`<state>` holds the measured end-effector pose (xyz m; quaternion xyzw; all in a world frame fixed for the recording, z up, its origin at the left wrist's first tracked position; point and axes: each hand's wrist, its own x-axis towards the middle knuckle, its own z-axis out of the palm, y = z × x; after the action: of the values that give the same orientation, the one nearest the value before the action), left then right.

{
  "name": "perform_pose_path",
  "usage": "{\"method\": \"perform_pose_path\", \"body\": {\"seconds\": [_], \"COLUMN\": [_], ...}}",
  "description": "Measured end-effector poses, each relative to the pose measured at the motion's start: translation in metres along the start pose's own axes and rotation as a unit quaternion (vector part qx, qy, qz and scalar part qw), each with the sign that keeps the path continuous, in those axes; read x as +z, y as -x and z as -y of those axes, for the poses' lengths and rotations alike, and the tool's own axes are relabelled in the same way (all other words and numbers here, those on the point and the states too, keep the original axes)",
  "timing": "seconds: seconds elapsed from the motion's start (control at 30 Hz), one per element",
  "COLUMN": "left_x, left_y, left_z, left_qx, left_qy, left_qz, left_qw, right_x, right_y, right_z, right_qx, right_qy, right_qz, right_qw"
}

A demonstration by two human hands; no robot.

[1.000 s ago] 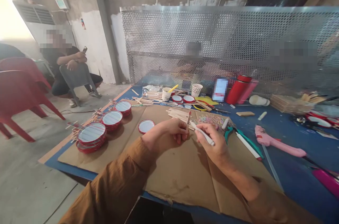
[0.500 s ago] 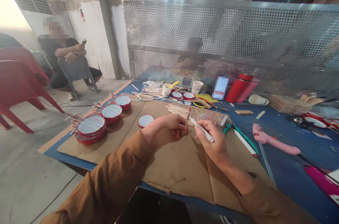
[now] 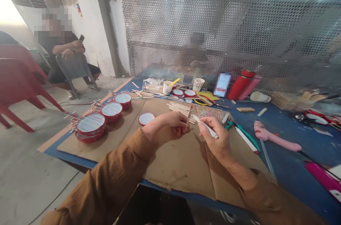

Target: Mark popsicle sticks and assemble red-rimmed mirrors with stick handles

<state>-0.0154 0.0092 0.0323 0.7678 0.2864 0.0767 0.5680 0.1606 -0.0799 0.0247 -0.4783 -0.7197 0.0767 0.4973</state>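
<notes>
Upright in my left hand (image 3: 174, 122) is a wooden craft stick (image 3: 190, 112) with a reddish top end, pinched between closed fingers. My right hand (image 3: 220, 143) grips a white pen-like tool (image 3: 210, 130), its tip pointing at the stick with a small gap between them. Whether it is a marker or another kind of pen I cannot tell. Behind my hands lie a pile of loose craft sticks (image 3: 177, 107) and a heap of colourful rubber bands (image 3: 209, 112). A small round red-rimmed drum (image 3: 146, 118) with a white face rests left of my left hand.
Cardboard (image 3: 183, 168) covers part of the blue table. Stacked red drums (image 3: 91, 125) with sticks line the left. Teal-handled pliers (image 3: 246, 136) and a pink glue gun (image 3: 277, 140) lie right. Cups, a phone (image 3: 222, 84) and a red bottle (image 3: 241, 83) stand before a perforated metal screen (image 3: 165, 33).
My right hand has drawn slightly right with the white pen, widening the gap to the stick. My left hand keeps its hold on the stick. The view has shifted a little.
</notes>
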Motion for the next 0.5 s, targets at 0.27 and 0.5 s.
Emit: {"method": "perform_pose_path", "body": {"seconds": [0.27,0.5], "left_x": [-0.0001,-0.0008], "left_y": [0.0015,0.0020], "left_z": [-0.0019,-0.0016], "left_qx": [0.002,-0.001], "left_qy": [0.003,0.011], "left_qz": [0.003,0.004], "left_qw": [1.000,1.000], "right_x": [0.0024,-0.0013], "right_y": [0.0001,0.0000], "right_z": [0.0002,0.0047], "right_qx": [-0.008,0.008], "right_qy": [-0.001,-0.002], "right_qz": [0.027,-0.019], "right_qw": [1.000,1.000]}}
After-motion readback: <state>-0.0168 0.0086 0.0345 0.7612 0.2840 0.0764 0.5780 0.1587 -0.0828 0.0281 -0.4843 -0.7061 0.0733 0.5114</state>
